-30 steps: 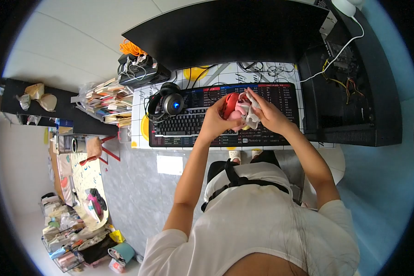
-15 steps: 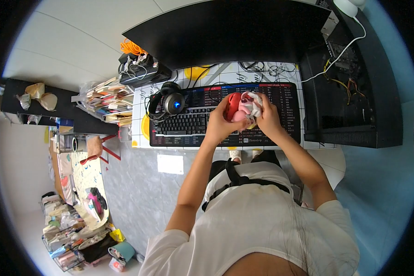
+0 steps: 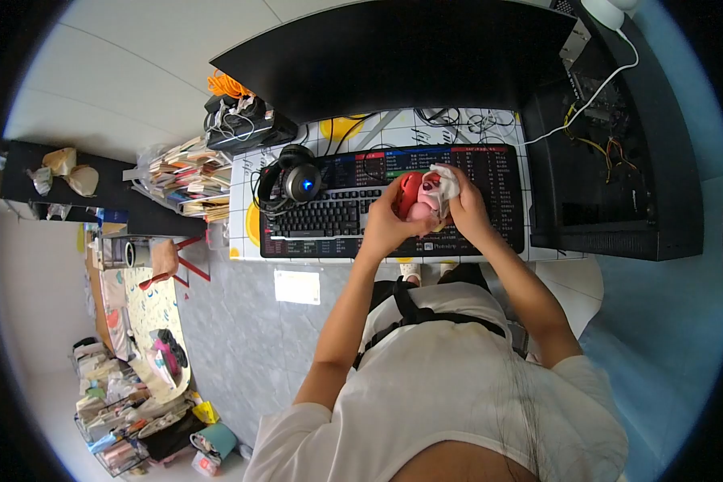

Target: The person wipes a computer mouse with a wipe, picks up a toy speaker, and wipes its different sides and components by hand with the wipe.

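Above desk mat [image 3: 502,205], grey floor [image 3: 249,321] toward 8 o'clock | red-pink figurine [image 3: 417,207]: long axis roughly 12–6, facing unclear | left hand [image 3: 384,228] clasping it, right hand [image 3: 471,214] gripping tissue [image 3: 444,184]

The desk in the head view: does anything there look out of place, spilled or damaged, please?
I see no spill or clear damage. Loose cables lie tangled near the monitor, which looks untidy. Inner wires show in the computer case at the right; whether its side is open or clear, I cannot tell.
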Demonstrator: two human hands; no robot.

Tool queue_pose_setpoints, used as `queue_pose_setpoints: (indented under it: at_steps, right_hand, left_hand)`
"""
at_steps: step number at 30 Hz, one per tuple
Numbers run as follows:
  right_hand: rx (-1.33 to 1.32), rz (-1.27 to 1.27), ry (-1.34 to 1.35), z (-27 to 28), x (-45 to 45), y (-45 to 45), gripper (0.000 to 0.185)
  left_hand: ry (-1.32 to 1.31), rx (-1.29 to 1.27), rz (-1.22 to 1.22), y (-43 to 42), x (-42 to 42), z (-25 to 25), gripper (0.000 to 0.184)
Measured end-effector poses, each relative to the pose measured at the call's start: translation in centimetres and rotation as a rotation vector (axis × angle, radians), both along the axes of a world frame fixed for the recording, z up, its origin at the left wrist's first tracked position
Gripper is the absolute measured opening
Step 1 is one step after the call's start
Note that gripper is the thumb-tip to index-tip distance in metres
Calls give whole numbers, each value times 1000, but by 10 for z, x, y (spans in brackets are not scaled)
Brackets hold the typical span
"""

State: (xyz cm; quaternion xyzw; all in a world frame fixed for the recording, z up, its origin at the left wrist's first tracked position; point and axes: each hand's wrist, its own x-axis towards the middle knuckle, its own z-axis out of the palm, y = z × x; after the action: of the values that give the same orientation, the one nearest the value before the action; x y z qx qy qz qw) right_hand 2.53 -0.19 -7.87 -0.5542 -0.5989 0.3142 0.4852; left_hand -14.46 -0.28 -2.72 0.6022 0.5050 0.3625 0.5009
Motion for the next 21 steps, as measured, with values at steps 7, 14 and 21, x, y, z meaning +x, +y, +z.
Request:
queue_pose_setpoints:
  at_steps: [7,14,21]
  right_hand:
    - [85,150,-121,10,4,-4,39]
    - [-111,-69,93,-3,-5,6,23]
    - [120,-80,46,-14,27,22,25]
  left_hand:
    - [-73,-19,4,3,0,-3,79]
    - [-44,56,41,-5,8,1,79]
    - [-292,-57,58,-1,-7,1,79]
